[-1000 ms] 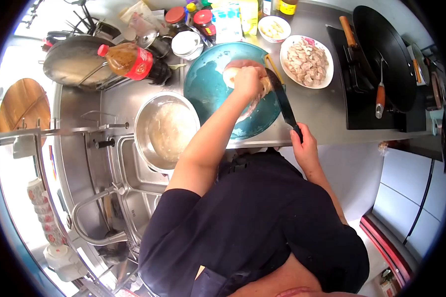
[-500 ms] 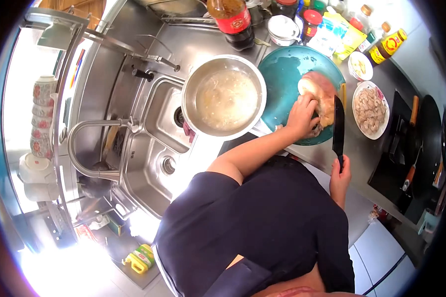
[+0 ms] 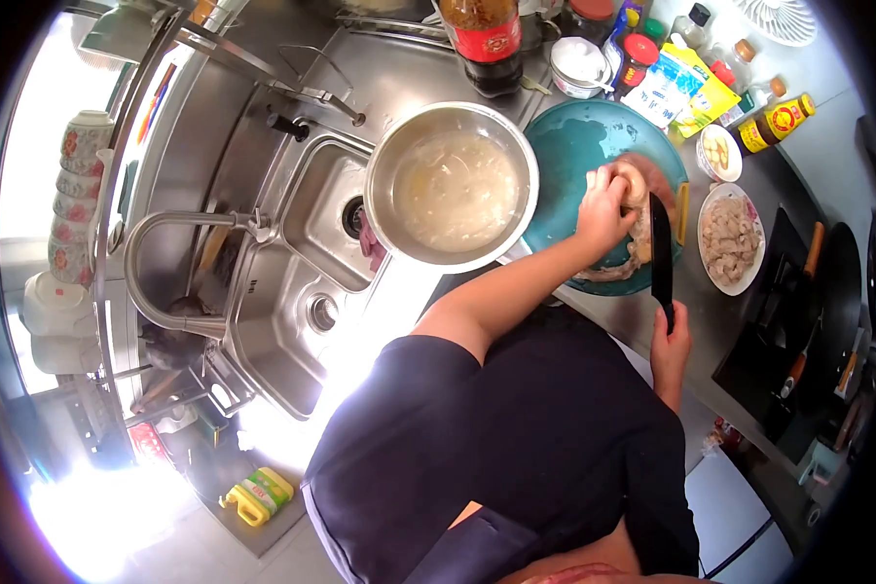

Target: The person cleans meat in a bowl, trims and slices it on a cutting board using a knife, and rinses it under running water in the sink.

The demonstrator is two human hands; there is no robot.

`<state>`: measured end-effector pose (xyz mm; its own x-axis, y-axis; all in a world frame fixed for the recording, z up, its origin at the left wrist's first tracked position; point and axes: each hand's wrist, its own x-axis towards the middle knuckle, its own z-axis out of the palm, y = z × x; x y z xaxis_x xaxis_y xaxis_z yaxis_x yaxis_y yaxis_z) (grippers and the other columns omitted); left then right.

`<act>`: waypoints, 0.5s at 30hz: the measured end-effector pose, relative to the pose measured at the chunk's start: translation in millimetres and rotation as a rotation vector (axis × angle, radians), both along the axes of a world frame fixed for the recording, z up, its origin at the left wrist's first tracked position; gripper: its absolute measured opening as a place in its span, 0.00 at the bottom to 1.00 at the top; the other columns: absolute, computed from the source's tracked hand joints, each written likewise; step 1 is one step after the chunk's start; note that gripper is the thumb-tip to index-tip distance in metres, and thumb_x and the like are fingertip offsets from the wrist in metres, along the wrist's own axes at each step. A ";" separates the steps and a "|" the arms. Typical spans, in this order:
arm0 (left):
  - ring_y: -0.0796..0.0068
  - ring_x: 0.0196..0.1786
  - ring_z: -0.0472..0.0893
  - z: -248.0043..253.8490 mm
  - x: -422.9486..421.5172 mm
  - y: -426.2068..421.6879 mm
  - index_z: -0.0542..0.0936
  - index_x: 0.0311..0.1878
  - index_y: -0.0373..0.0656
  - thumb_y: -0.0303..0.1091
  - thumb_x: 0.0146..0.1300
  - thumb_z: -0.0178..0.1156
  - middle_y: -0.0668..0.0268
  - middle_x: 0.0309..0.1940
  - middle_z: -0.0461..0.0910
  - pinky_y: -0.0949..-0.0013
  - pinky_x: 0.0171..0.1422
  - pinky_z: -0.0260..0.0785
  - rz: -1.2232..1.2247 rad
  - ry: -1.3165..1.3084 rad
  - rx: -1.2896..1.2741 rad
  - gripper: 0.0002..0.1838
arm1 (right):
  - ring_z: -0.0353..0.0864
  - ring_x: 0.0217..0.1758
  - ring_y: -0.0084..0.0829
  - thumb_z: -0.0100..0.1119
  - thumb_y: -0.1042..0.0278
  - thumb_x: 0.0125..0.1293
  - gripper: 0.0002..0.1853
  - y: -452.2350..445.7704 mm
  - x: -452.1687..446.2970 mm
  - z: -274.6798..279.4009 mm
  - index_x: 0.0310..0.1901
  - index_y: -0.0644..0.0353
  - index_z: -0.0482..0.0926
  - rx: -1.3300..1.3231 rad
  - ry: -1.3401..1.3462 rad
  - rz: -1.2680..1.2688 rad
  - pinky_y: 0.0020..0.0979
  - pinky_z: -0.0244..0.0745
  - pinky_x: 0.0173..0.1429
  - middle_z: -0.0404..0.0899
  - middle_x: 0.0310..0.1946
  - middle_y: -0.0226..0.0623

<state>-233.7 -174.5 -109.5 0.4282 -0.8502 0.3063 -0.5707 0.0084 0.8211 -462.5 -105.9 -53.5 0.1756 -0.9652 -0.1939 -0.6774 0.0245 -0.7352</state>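
A piece of raw meat with pale skin, which looks like chicken point(image 3: 642, 226), lies on a round teal cutting board point(image 3: 565, 146). My left hand point(image 3: 605, 209) is closed on the meat's upper part, which bulges up between thumb and fingers. My right hand point(image 3: 670, 348) grips the handle of a black-bladed knife point(image 3: 661, 253). The blade runs along the right side of the meat; I cannot tell whether its edge touches it. Part of the meat is hidden behind the left hand and the blade.
A steel bowl of cloudy liquid point(image 3: 457, 190) stands left of the board, beside the double sink point(image 3: 287, 292). On the right are an oval plate of cut meat point(image 3: 730, 238), a small bowl of pale slices point(image 3: 718, 154) and a wok point(image 3: 842, 253). Bottles and packets line the back.
My left hand has moved up the meat and now clutches its upper part, bunching it up. The knife stays beside the meat, tilted slightly differently. The whole view has shifted a little.
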 end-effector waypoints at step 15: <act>0.53 0.51 0.74 -8.2 25.2 -41.3 0.82 0.39 0.46 0.41 0.45 0.72 0.55 0.45 0.73 0.57 0.56 0.70 -0.228 -0.126 0.309 0.18 | 0.74 0.26 0.26 0.57 0.66 0.67 0.10 -2.0 -14.3 -10.5 0.44 0.64 0.75 0.037 -0.246 -0.138 0.30 0.71 0.35 0.75 0.23 0.37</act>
<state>-208.5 -215.8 -117.7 0.1935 -0.9793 0.0598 -0.6793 -0.0898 0.7283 -476.8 -107.9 -64.0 0.0889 -0.9762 -0.1977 -0.4668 0.1345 -0.8741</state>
